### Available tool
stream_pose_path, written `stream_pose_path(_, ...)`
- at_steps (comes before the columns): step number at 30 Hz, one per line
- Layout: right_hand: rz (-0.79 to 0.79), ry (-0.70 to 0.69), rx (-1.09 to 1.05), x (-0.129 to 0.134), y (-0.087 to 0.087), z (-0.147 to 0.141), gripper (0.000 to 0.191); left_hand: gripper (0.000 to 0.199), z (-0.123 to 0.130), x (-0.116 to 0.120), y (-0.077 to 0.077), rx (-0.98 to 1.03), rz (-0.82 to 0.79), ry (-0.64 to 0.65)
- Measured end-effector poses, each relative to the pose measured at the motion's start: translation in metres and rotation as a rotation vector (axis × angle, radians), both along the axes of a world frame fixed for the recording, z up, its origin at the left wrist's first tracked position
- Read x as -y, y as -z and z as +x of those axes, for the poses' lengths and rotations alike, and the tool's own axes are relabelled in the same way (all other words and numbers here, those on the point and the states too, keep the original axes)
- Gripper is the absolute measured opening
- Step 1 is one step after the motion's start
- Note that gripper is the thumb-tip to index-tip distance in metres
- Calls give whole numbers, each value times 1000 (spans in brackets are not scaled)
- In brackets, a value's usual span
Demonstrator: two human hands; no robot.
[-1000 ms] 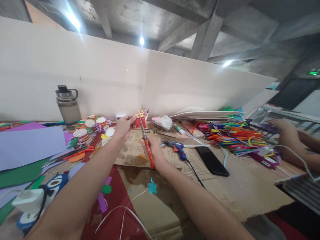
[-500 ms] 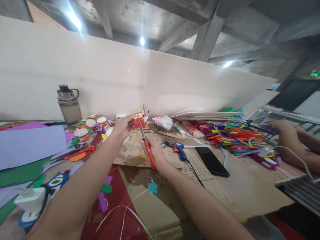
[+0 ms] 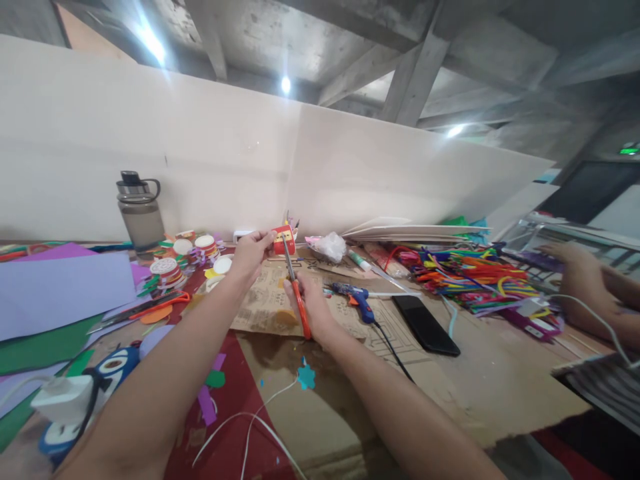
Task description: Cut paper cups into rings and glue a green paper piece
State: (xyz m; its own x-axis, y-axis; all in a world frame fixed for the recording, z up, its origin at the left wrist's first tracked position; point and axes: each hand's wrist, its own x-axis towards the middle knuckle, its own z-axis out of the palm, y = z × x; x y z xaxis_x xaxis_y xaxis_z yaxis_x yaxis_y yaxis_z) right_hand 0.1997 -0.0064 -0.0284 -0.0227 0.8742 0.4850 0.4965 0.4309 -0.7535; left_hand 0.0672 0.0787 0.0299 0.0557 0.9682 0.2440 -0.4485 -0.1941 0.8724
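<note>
Between its fingers my left hand [image 3: 254,257] holds a small red piece with a yellow patterned band [image 3: 284,240], raised over the table. My right hand [image 3: 311,303] is closed round the orange handles of a pair of scissors [image 3: 301,308]. The scissors' blades point up and lie against the red piece; whether they are cutting into it is too small to tell. Beneath both hands lies a printed brown paper sheet [image 3: 257,307]. A blue glue gun [image 3: 361,304] rests just right of my right hand.
A bottle [image 3: 143,223], decorated cups [image 3: 167,273], more scissors [image 3: 145,310] and purple sheets [image 3: 65,293] are on the left. A phone [image 3: 424,325] and colourful pipe cleaners [image 3: 475,277] lie right. Another person's hand [image 3: 575,257] is at the far right. A teal flower [image 3: 306,377] lies in front.
The red piece has shifted slightly right and turned in my left hand, showing its band at another angle. The scissors have moved slightly with it.
</note>
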Motion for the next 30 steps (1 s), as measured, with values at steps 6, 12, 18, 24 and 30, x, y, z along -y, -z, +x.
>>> stream_pose_path(6,-12,10,-44,-5,4,0,25,29,3,2,-3,-20,20,-26)
stream_pose_path(12,-17,7,-96,-7,7,-3,24,27,1,1,-3,-4,20,1)
stream_pose_path(18,-9,3,-62,-3,2,-3,27,20,-4,-2,-4,61,-79,94)
stream_pose_path(24,-2,-12,-19,0,-2,-2,25,17,-8,-10,1,88,-137,84)
stream_pose_path(30,-36,11,-94,4,-7,-4,24,24,-1,-4,2,29,-22,50)
